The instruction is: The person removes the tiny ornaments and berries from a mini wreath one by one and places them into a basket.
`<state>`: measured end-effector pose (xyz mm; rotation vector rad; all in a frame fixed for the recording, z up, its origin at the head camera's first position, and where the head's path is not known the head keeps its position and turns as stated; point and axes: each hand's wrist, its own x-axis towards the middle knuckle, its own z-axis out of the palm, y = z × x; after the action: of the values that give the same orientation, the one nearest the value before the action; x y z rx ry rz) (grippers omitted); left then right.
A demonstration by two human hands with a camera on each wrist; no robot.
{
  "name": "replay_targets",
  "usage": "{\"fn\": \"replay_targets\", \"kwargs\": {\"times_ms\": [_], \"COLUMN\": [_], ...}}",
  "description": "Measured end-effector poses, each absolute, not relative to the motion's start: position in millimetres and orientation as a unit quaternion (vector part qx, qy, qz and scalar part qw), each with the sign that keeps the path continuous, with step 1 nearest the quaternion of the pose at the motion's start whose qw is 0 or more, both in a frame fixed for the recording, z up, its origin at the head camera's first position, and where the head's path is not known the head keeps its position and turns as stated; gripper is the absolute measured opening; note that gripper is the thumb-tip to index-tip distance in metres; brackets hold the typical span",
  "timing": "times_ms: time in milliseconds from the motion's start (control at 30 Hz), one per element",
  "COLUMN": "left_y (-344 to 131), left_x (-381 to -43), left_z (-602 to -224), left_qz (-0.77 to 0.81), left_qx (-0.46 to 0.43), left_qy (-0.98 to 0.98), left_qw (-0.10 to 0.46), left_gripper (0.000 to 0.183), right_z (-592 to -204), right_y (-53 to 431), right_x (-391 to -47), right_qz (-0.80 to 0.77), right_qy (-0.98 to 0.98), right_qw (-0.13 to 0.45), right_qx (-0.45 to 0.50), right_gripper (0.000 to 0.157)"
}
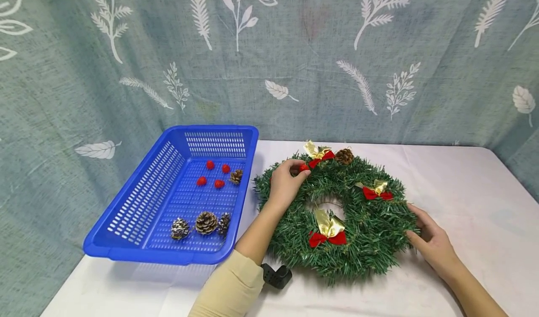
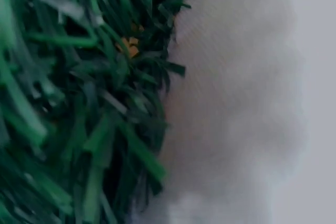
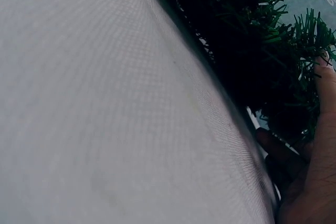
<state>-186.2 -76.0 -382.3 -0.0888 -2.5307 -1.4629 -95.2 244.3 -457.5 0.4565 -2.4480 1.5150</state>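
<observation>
A green wreath (image 1: 366, 233) lies flat on the white table, with red-and-gold bows (image 1: 328, 230) and a pinecone (image 1: 344, 156) on it. At its back left, just beside the rear bow, my left hand (image 1: 286, 182) pinches a small red berry (image 1: 303, 168) low over the greenery. Only green needles (image 2: 89, 103) and white cloth show in the left wrist view. My right hand (image 1: 435, 244) grips the wreath's right edge. In the right wrist view its thumb (image 3: 326, 85) lies against the needles, with fingers (image 3: 281, 148) low under the edge.
Left of the wreath stands a blue plastic basket (image 1: 168, 256) holding several red berries (image 1: 201, 181) and pinecones (image 1: 206, 223). A black strap-like piece (image 1: 277, 276) shows beside my left forearm. A patterned curtain (image 1: 269, 64) hangs behind the white-covered table (image 1: 471, 205).
</observation>
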Motion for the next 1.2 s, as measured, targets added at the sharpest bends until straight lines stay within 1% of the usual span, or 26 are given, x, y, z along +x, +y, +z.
{"fn": "replay_targets", "kwargs": {"times_ms": [333,533,867,1067,1200], "left_y": [-80,-82,-77,-73,-71], "left_x": [-185,-184,-176,-158,-145], "left_z": [-379,-373,-361,-348,-340], "left_qz": [-0.550,-0.571,-0.582,-0.605,-0.610], "left_qx": [-0.027,-0.023,-0.029,-0.047,-0.054], "left_qy": [-0.820,-0.803,-0.799,-0.786,-0.783], "left_qw": [0.153,0.169,0.145,0.115,0.106], "left_gripper": [0.030,0.030,0.031,0.030,0.030], "right_z": [-456,-455,-456,-457,-457], "right_y": [243,242,243,245,245], "right_x": [-96,-96,-96,-96,-95], "right_qz": [0.518,0.513,0.510,0.505,0.512], "right_qy": [-0.830,-0.835,-0.840,-0.843,-0.838], "right_qw": [0.120,0.119,0.108,0.111,0.107], "right_qx": [0.167,0.160,0.153,0.150,0.153], "right_gripper": [0.066,0.066,0.065,0.066,0.066]}}
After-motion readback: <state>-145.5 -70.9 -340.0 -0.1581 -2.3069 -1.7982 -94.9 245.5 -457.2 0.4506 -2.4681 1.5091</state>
